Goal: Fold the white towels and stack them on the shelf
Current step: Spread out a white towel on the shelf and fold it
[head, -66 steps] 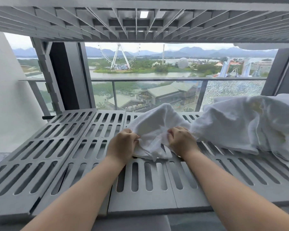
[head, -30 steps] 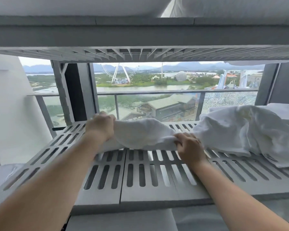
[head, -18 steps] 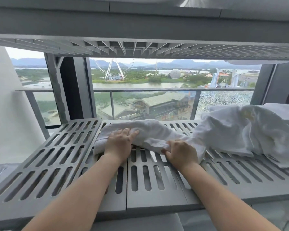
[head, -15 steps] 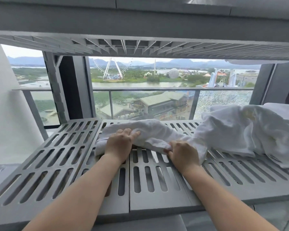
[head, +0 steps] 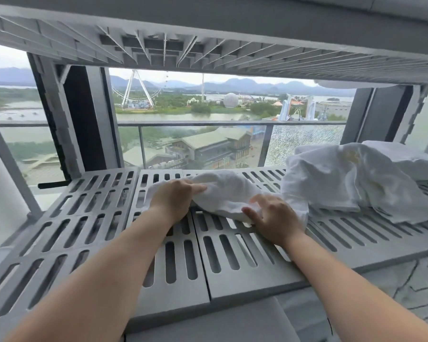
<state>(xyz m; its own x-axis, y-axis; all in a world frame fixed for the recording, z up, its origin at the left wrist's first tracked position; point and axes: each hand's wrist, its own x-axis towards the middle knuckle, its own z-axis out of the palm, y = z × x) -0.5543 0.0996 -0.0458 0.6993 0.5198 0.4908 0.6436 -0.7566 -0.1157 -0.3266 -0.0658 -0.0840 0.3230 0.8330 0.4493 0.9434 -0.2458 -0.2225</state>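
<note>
A small white towel lies crumpled across the middle of the grey slotted shelf. My left hand grips the towel's left part, fingers closed over the cloth. My right hand rests on its right front edge, fingers spread and pinching the fabric near the thumb. A heap of unfolded white towels sits on the right side of the shelf, touching the small towel's right end.
Another grey shelf hangs close overhead. Behind the shelf stand a glass balcony railing and dark window posts. A white wall borders the left.
The towel went from bunched between both hands to stretched sideways along the shelf. My left hand moved left with one end, then shut over the cloth; my right hand's fingers have spread.
</note>
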